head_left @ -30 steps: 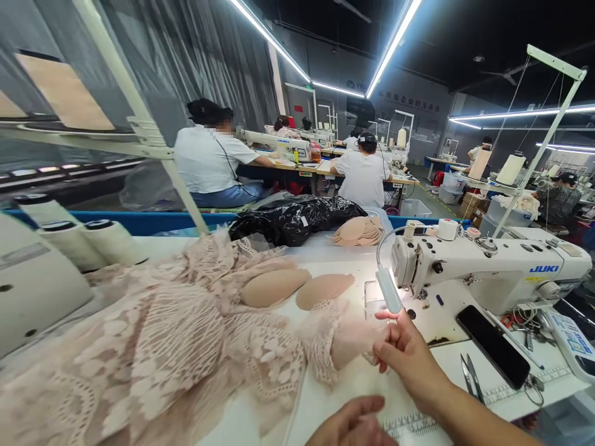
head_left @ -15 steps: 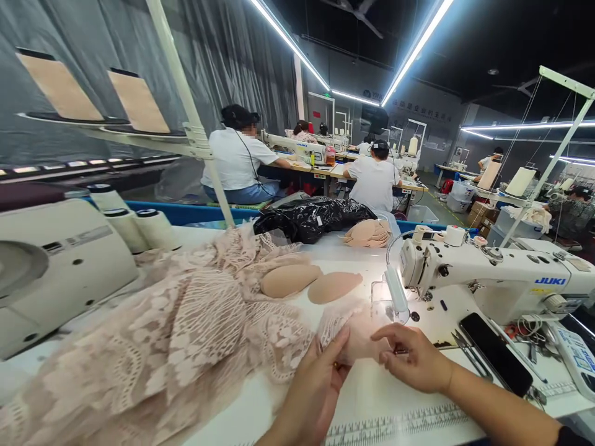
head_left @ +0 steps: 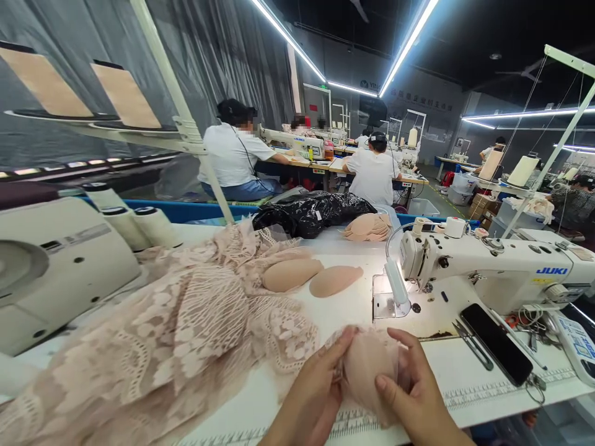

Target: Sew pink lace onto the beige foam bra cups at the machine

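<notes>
Between my hands is a sheer beige mesh fabric piece (head_left: 369, 368), bunched into a rounded shape just in front of the sewing machine. My left hand (head_left: 318, 387) is closed on its left edge, thumb on top. On the other side my right hand (head_left: 413, 387) grips it, thumb on the near face and some fingers hidden behind the cloth. Two beige bra cup pads (head_left: 335, 281) lie flat beyond my hands. To the left spreads a large heap of beige lace fabric (head_left: 204, 316).
A white JUKI sewing machine (head_left: 506, 266) with a lit needle area stands at right. Near it lie tweezers (head_left: 473, 347) and a black phone (head_left: 496, 344). A stack of pads (head_left: 367, 228) and a black plastic bag (head_left: 316, 214) sit behind. Co-workers sit farther off.
My right hand has moved down and now grips the mesh piece, which has come nearer to me, away from the needle area. Its shape is now rounder and more bunched.
</notes>
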Motion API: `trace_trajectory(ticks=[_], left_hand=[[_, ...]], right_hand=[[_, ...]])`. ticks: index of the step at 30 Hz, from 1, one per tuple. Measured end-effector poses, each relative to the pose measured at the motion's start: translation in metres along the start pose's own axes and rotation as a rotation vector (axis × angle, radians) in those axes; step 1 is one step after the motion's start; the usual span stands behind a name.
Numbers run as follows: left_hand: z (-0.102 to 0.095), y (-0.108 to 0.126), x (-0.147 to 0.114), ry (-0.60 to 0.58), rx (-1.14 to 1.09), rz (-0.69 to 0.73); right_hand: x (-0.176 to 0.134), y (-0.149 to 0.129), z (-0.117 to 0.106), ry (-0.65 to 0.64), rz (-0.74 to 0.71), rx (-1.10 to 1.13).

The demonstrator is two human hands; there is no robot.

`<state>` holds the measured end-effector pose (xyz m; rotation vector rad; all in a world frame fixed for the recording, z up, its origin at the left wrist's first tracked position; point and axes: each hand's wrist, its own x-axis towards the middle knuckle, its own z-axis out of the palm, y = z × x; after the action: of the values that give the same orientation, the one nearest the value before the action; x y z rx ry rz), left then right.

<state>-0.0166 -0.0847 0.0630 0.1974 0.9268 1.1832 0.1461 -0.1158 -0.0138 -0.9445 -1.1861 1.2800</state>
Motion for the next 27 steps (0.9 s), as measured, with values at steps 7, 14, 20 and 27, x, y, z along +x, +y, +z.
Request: trace_trajectory(ticks=[7, 14, 20, 27], left_hand=[[-0.005, -0.005, 0.002, -0.09, -0.023, 0.026], [-0.015, -0.012, 0.005, -0.125, 0.036, 0.072], [-0.012, -0.01, 0.002, -0.103, 0.026, 0.082], [-0.01, -0.01, 0.004, -0.171, 0.007, 0.063]], right_hand=[[0.004, 0.0, -0.002, 0.061, 0.025, 0.027], [0.005, -0.002, -0.004, 0.077, 0.023, 0.016], [0.008, -0.003, -0.005, 0.081, 0.038, 0.039], [0.008, -0.001, -0.001, 0.087, 0.03, 0.124]])
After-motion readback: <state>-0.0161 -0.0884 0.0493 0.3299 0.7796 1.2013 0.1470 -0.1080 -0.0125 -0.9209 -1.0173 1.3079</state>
